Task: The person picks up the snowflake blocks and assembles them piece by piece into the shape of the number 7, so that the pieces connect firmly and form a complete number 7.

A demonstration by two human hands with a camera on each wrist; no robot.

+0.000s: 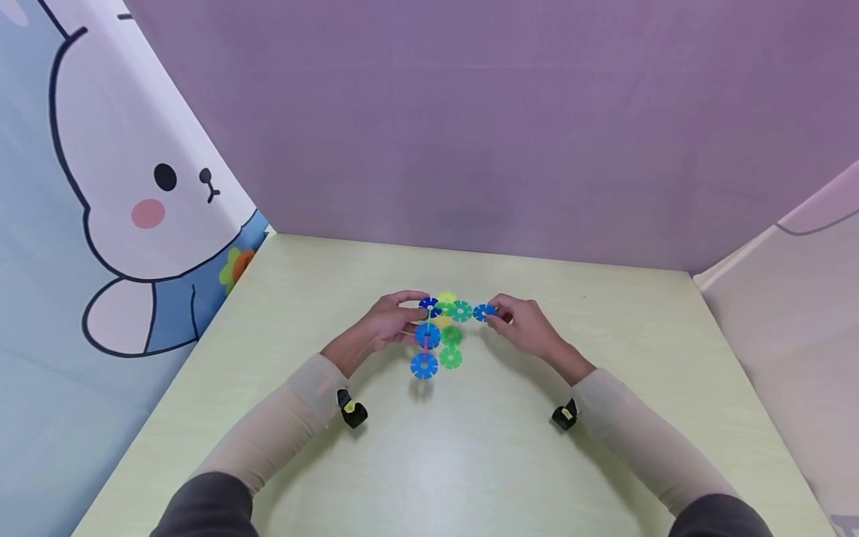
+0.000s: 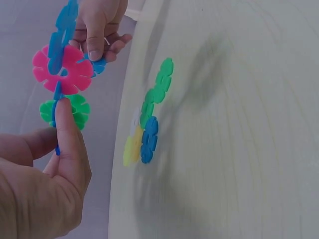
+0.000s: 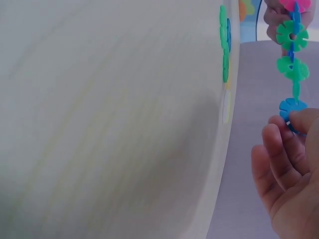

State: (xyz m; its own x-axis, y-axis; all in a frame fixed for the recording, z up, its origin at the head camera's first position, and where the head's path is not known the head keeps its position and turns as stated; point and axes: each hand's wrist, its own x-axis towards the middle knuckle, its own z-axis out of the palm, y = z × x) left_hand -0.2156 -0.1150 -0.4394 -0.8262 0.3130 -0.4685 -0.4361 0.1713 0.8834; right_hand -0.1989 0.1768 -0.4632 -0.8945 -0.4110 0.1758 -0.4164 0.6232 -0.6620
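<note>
My left hand [image 1: 392,322] pinches a dark blue notched plastic disc [image 1: 426,303] between thumb and fingers. That disc belongs to a raised chain of interlocking flower-shaped discs. Towards me the chain runs through a pink disc [image 2: 79,64], seen edge-on in the head view, to a blue disc [image 1: 419,368] at the near end. Towards the right it goes on with green discs [image 1: 465,311]. My right hand [image 1: 530,327] holds another blue disc [image 3: 288,107] by thumb and fingertips, its rim right at the chain's last green disc in the right wrist view.
Loose discs lie flat on the pale table [image 1: 443,455] beneath the chain: green ones [image 2: 162,87], a blue one [image 2: 150,139], yellow ones [image 2: 135,144] and a whitish one. A purple wall [image 1: 470,149] stands behind, and a cartoon-printed cloth [image 1: 114,171] hangs at left.
</note>
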